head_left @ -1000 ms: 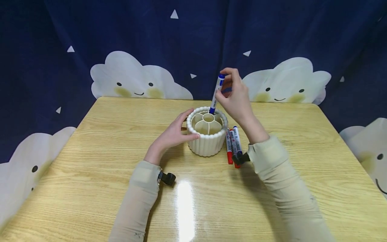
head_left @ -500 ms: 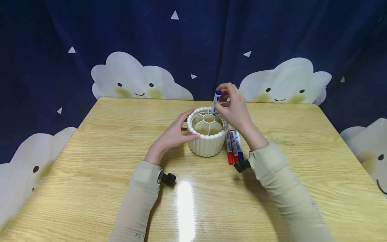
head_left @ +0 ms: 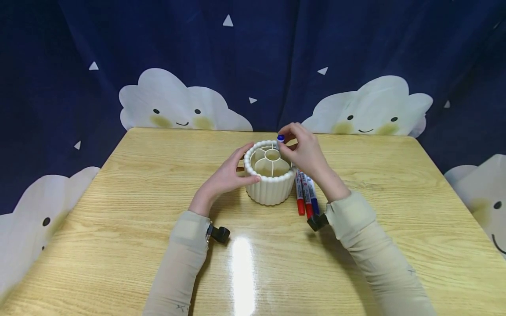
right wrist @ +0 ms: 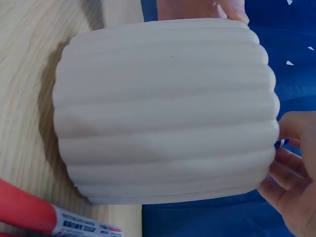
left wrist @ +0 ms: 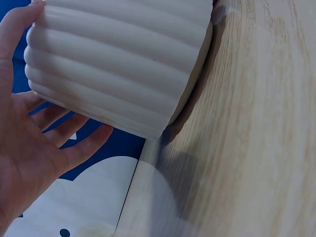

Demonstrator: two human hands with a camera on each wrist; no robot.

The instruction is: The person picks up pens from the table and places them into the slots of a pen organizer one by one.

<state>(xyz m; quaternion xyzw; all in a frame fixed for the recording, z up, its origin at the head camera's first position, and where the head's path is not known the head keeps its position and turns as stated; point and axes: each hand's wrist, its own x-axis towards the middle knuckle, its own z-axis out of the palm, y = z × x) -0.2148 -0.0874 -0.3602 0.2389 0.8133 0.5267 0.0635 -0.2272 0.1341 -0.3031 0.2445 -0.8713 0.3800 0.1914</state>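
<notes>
At centre, the right hand (head_left: 305, 151) pinches a blue-and-white cylindrical marker (head_left: 280, 138), now lower in the round ribbed cream holder (head_left: 270, 192) the left hand (head_left: 226, 175) grips; insertion looks nearly done.

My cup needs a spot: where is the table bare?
Bare: the table left of the left sleeve and right of the right sleeve. Crowded: around the pot, between the left hand, right hand and three loose markers.
</notes>
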